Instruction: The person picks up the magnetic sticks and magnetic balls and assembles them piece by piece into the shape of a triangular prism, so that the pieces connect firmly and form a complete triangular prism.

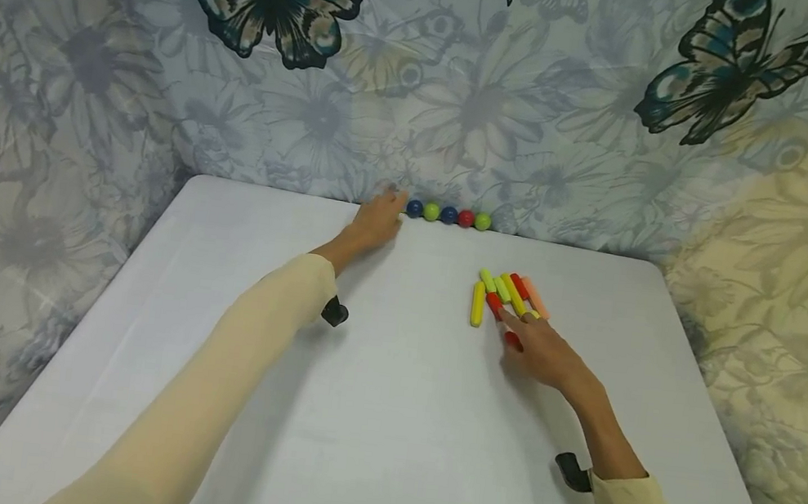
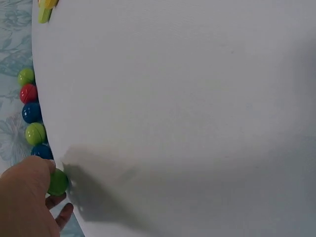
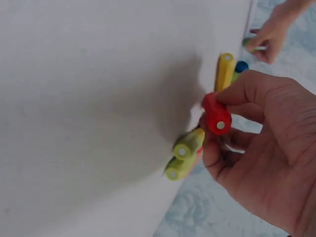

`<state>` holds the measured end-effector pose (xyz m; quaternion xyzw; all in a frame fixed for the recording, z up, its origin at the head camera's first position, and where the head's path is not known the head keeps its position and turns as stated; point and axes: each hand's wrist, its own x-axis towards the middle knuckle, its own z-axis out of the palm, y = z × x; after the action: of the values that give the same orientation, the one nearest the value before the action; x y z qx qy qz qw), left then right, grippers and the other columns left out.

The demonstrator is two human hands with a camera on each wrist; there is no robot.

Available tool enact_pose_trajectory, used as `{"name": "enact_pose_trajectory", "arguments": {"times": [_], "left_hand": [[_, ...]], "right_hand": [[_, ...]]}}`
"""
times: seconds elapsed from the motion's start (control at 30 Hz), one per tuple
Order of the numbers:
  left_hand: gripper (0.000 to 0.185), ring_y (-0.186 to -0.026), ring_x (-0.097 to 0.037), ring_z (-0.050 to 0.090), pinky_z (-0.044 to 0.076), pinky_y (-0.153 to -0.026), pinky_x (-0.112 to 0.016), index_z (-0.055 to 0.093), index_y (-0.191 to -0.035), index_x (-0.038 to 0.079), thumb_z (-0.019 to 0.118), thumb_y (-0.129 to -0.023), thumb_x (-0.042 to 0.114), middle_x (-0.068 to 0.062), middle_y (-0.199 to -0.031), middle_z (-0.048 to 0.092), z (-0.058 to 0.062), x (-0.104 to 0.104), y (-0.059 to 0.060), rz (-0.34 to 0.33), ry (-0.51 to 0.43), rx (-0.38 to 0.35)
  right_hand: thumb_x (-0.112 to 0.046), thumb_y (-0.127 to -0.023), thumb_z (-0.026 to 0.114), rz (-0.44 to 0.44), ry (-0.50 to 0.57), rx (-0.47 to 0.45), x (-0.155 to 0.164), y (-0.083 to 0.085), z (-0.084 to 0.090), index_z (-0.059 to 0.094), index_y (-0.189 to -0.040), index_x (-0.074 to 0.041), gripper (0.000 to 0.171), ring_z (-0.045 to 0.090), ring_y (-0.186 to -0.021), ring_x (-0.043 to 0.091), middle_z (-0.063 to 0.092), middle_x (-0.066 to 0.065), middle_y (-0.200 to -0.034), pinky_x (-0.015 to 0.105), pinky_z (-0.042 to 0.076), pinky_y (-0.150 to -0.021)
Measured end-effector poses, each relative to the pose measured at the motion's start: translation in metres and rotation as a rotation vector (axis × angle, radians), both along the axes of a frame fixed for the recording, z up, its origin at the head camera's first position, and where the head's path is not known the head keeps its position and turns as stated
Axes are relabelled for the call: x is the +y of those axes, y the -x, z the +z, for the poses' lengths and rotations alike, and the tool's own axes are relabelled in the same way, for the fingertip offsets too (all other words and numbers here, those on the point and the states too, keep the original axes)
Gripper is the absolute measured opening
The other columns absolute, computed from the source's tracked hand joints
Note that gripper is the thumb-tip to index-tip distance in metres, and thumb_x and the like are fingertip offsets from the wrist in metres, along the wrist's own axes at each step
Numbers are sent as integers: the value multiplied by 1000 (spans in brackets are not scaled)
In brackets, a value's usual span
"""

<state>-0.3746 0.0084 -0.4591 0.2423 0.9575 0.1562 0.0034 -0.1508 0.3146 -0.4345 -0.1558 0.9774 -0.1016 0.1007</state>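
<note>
White table fills the head view, a butterfly-print cloth behind it. At its far edge the left hand covers the end of a row of balls; only the left wrist view shows its fingers curled on a green ball. The right hand lies at the cluster of sticks; only the right wrist view shows fingers pinching a red stick.

White table; floral butterfly-print fabric backdrop behind, both sides.
</note>
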Motion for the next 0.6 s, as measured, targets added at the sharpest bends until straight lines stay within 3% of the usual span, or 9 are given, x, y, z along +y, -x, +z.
{"name": "enact_pose_trajectory", "arguments": {"times": [0.17, 0.27, 0.33, 0.43, 0.6], "left_hand": [[37, -112, -37, 66, 55, -98, -45, 52, -135, -3, 63, -103, 11, -22, -127, 65, -3, -7, -8, -136, -121, 10], [38, -111, -33, 65, 54, -98, -41, 59, -133, -6, 68, -102, 14, -22, -127, 64, 3, -13, -24, -220, -162, 24], [40, -105, -30, 64, 55, -93, -39, 63, -132, -6, 70, -101, 18, -21, -125, 64, 11, -20, -44, -271, -172, 34], [39, -94, -23, 61, 54, -84, -34, 67, -127, -4, 72, -100, 23, -17, -118, 64, 22, -34, -84, -319, -191, 38], [34, -85, -13, 60, 53, -76, -23, 72, -120, 0, 73, -100, 27, -10, -110, 65, 26, -57, -150, -331, -234, 27]], "right_hand": [[-9, -94, 73, -10, 57, -45, -4, 5, 15, 61, -140, 4, 49, 51, -86, 23, 59, 14, -97, 29, 49, -70], [-6, -93, 74, -7, 106, -47, -10, 8, 21, 62, -137, 6, 48, 55, -91, 25, 63, 18, -103, 33, 56, -75], [-4, -91, 75, 3, 143, -36, -14, 8, 24, 63, -134, 6, 46, 58, -96, 28, 65, 20, -110, 39, 60, -80], [-2, -89, 76, 36, 192, -5, -23, 8, 26, 67, -128, 5, 41, 61, -100, 30, 67, 21, -114, 45, 62, -85], [-1, -89, 76, 133, 280, 6, -44, 9, 26, 72, -121, -1, 32, 61, -93, 20, 70, 10, -105, 42, 60, -82]]}}
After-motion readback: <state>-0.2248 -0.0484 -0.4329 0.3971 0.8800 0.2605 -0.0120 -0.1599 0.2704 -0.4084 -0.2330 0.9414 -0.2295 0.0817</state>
